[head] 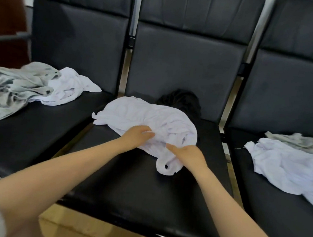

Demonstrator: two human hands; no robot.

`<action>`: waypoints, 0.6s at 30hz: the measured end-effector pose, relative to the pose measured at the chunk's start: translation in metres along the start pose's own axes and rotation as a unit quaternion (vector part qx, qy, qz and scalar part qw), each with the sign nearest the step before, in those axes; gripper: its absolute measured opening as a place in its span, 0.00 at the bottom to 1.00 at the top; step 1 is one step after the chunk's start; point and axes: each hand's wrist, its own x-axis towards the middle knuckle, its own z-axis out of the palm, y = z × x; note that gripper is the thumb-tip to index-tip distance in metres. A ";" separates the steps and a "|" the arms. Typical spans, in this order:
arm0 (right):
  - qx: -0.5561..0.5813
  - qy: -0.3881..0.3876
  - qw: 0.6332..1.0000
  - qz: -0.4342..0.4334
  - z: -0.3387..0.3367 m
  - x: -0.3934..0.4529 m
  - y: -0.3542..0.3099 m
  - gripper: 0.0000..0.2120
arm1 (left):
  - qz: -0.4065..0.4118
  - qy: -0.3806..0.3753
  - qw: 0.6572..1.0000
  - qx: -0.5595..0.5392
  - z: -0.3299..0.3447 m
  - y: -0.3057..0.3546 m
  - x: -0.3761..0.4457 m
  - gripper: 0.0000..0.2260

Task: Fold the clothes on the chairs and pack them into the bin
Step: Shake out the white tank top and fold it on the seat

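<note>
A crumpled white garment [148,117] lies on the middle black chair seat [130,182]. My left hand [137,135] rests on its near edge with fingers curled into the cloth. My right hand [188,154] grips the same garment at its front, where a rolled end hangs toward me. Behind it a black garment [184,101] is bunched against the backrest. No bin is in view.
On the left seat lie a grey garment [11,87] and a white one [69,87], both crumpled. The right seat holds another white garment [288,167] with a grey piece [298,140] behind it. Metal frame bars separate the chairs. A wooden floor shows below.
</note>
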 end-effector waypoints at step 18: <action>0.671 0.078 0.737 -0.005 -0.057 -0.050 -0.007 0.06 | 0.036 0.234 0.909 -0.343 -0.063 0.059 -0.031 0.06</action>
